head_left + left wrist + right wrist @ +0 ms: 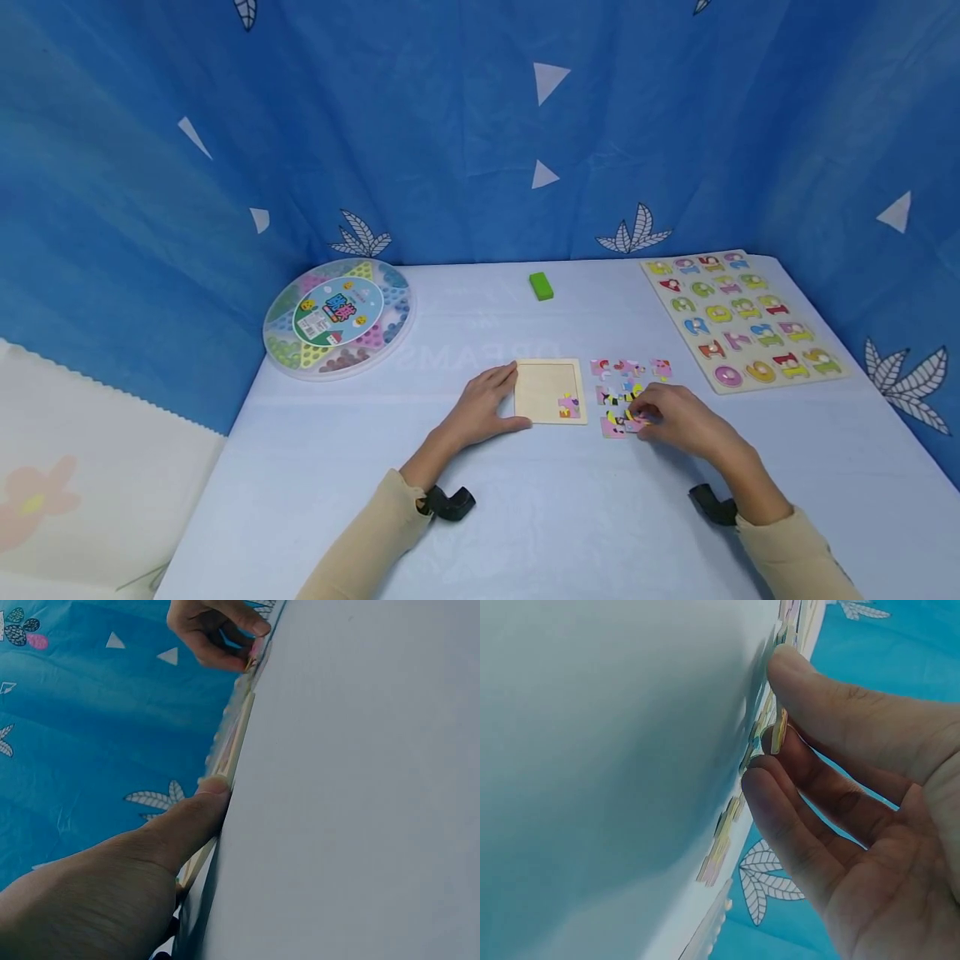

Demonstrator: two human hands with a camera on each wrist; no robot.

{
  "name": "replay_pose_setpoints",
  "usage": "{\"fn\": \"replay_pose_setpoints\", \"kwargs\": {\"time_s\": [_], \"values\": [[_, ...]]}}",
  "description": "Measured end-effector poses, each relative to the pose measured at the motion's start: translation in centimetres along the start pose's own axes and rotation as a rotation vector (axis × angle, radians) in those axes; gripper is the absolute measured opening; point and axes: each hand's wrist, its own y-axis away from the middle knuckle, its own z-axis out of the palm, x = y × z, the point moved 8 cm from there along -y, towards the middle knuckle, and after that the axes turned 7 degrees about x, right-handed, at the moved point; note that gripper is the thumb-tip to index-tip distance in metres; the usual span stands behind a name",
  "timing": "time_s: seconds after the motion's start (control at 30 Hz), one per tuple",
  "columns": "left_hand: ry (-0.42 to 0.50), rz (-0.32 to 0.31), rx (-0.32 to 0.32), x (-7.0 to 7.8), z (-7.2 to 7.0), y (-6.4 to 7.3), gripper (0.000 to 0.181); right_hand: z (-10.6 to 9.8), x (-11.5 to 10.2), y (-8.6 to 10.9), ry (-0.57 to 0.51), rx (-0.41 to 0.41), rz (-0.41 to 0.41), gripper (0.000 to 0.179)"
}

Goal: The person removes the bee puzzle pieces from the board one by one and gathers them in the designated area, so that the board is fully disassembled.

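Observation:
A square wooden puzzle tray (543, 383) lies on the table with a pink puzzle piece (570, 407) in its lower right corner. Along the tray's left side rests my left hand (487, 404), fingers at the upper left corner and thumb at the near edge. That thumb (202, 806) lies out straight on the rim in the left wrist view. To the right of the tray, my right hand (678, 419) pinches a small puzzle piece (778, 733) between thumb and fingers, close over several loose pink and yellow pieces (613, 427). The fingers partly cover these pieces in the head view.
A round Chinese checkers box (390, 333) stands at the back left. Near the back edge lies a green block (541, 286). At the right is a wooden number peg board (701, 312). Blue patterned cloth (450, 125) hangs behind the white-covered table (525, 533).

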Motion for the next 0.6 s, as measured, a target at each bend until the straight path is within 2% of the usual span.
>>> {"fn": "replay_pose_setpoints", "kwargs": {"time_s": [0.6], "values": [[-0.001, -0.006, 0.001, -0.1, 0.1, 0.0, 0.091, 0.0, 1.1, 0.6, 0.026, -0.010, 0.005, 0.031]]}}
